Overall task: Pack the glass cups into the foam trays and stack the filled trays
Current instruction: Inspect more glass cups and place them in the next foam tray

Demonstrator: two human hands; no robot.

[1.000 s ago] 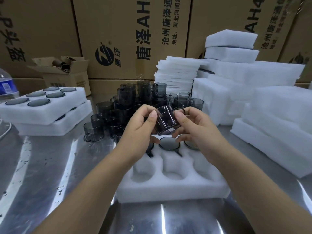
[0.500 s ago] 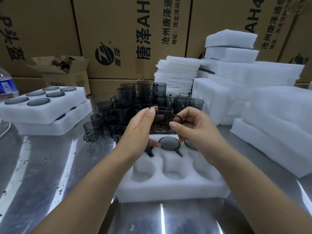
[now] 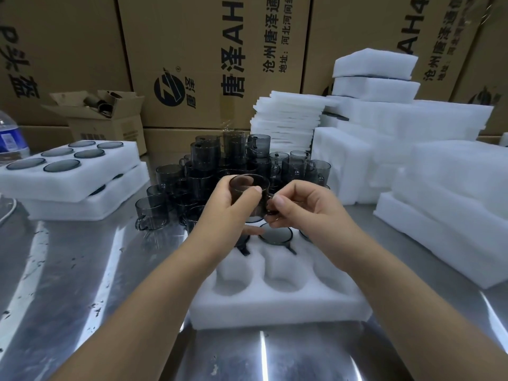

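At the tabletop's [image 3: 82,270] near edge, the tray [image 3: 275,306] is sitting with its near pockets [image 3: 280,279] empty. Above its far row, the left hand [image 3: 220,213] is gripping the upright cup's [image 3: 247,193] body, the right hand [image 3: 308,210] pinching its handle; the empty pockets are lying below, nearer the person.

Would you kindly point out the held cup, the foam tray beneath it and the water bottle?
cup [image 3: 247,183]: head view, glass wall below the rim.
foam tray [image 3: 275,312]: head view, bare front edge.
water bottle [image 3: 11,140]: head view, blue label.
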